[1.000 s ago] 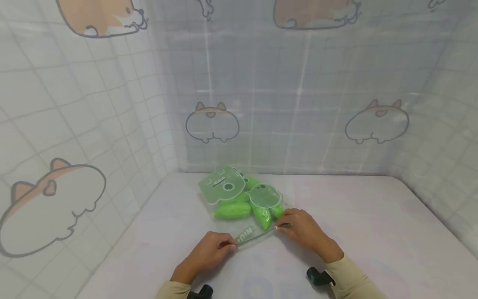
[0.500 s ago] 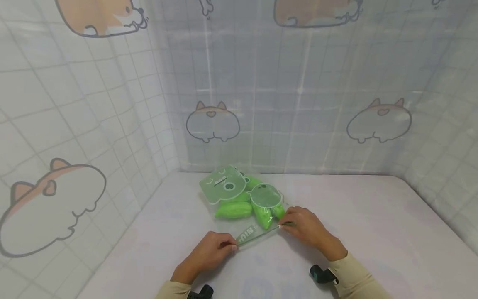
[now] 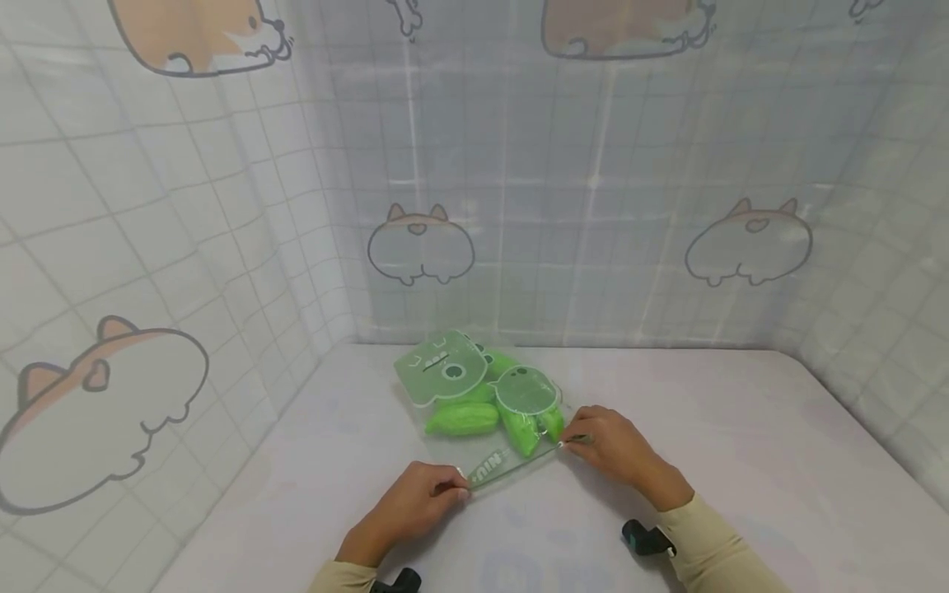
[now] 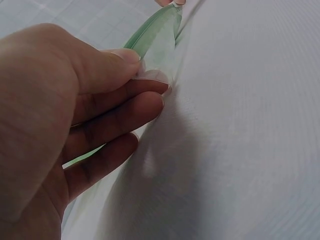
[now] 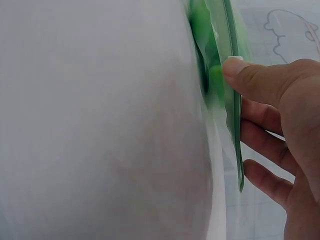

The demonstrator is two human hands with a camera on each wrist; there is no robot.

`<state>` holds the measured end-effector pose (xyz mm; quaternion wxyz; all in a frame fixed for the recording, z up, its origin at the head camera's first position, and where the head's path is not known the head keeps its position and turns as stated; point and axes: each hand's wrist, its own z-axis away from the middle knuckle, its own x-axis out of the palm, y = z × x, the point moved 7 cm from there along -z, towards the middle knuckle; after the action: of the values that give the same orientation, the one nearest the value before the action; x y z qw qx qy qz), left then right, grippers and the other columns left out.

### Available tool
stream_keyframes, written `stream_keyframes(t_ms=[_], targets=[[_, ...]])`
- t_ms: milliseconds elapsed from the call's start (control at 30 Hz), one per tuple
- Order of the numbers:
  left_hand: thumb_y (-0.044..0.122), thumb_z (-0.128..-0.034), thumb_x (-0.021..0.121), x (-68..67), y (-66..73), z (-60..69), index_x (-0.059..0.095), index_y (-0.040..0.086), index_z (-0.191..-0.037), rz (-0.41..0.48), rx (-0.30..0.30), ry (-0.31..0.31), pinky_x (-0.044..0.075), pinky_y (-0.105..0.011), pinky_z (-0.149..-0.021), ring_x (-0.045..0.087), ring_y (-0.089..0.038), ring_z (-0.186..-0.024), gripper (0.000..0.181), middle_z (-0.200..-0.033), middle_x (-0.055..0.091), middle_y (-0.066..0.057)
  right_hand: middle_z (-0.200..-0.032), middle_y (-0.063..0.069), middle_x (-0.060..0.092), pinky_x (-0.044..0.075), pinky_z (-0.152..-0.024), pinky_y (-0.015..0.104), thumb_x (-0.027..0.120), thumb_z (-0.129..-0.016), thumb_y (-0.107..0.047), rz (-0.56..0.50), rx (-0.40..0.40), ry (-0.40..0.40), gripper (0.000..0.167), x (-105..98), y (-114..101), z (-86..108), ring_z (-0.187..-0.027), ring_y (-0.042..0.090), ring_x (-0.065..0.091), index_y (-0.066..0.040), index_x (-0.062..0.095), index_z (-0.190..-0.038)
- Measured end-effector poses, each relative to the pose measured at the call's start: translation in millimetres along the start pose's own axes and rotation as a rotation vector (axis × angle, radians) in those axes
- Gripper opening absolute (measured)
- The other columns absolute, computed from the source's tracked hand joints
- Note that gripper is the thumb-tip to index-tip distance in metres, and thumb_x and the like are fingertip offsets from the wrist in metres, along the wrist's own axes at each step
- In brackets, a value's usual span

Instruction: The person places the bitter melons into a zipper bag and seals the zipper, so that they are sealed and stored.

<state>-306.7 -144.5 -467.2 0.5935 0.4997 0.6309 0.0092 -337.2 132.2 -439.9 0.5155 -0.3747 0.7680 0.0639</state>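
A clear zipper bag (image 3: 489,467) with cartoon animal prints and white lettering lies on the table. Inside it are several bright green, plump, elongated pieces (image 3: 463,418); their exact kind is unclear. At the bag's near left corner my left hand (image 3: 418,502) pinches the green-edged mouth between thumb and forefinger. Farther right along the same edge, my right hand (image 3: 611,445) pinches the zipper strip (image 5: 232,100), a small white piece showing at its fingertips. A short end of the strip sticks out past that thumb. In the left wrist view, the edge (image 4: 155,30) runs away from the left fingers.
White table surface (image 3: 712,445) surrounds the bag. Grid-patterned curtain walls (image 3: 578,181) with cartoon dogs stand behind and at both sides. A dark wrist device (image 3: 647,539) sits by the right sleeve, another (image 3: 398,581) by the left.
My right hand has slid a little rightward and away along the bag's mouth, the small white piece moving with it. The left hand has kept its hold at the corner.
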Motion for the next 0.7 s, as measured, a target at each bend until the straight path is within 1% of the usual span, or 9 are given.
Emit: stream_keyframes(t_ms=[167, 333, 533, 700], targets=[[0.019, -0.0937, 0.071, -1.5, 0.7, 1.1, 0.077, 0.020, -0.093, 0.002, -0.014, -0.006, 0.052, -0.025, -0.073, 0.060, 0.001, -0.079, 0.006, -0.088, 0.070, 0.016, -0.087, -0.014, 0.064, 0.051, -0.070, 0.029, 0.084, -0.082, -0.018, 0.000, 0.013, -0.003, 0.011, -2, 4, -0.7, -0.081, 0.008, 0.059, -0.019, 0.081, -0.092], [0.017, -0.0936, 0.071, -1.8, 1.8, 0.9, 0.077, 0.019, -0.093, 0.009, -0.027, -0.019, 0.052, -0.025, -0.074, 0.059, 0.001, -0.079, 0.006, -0.088, 0.070, 0.015, -0.088, -0.012, 0.065, 0.052, -0.073, 0.031, 0.084, -0.081, -0.014, 0.024, 0.019, -0.003, 0.012, -5, 10, -0.9, -0.084, 0.010, 0.061, -0.018, 0.080, -0.092], [0.018, -0.0937, 0.071, -1.8, 2.2, 0.5, 0.077, 0.018, -0.094, 0.001, -0.029, -0.028, 0.052, -0.025, -0.075, 0.061, 0.001, -0.082, 0.006, -0.090, 0.070, 0.015, -0.090, -0.011, 0.064, 0.053, -0.074, 0.032, 0.083, -0.081, -0.009, 0.034, 0.054, -0.005, 0.014, -8, 18, 2.1, -0.087, 0.012, 0.059, -0.018, 0.080, -0.092], [0.018, -0.0935, 0.071, -1.0, 1.6, -0.1, 0.077, 0.019, -0.094, 0.005, -0.037, -0.031, 0.052, -0.025, -0.076, 0.061, 0.001, -0.082, 0.006, -0.089, 0.070, 0.015, -0.092, -0.011, 0.063, 0.053, -0.076, 0.034, 0.083, -0.082, -0.010, 0.047, 0.059, -0.011, 0.014, -9, 25, 3.3, -0.089, 0.013, 0.059, -0.019, 0.080, -0.092]])
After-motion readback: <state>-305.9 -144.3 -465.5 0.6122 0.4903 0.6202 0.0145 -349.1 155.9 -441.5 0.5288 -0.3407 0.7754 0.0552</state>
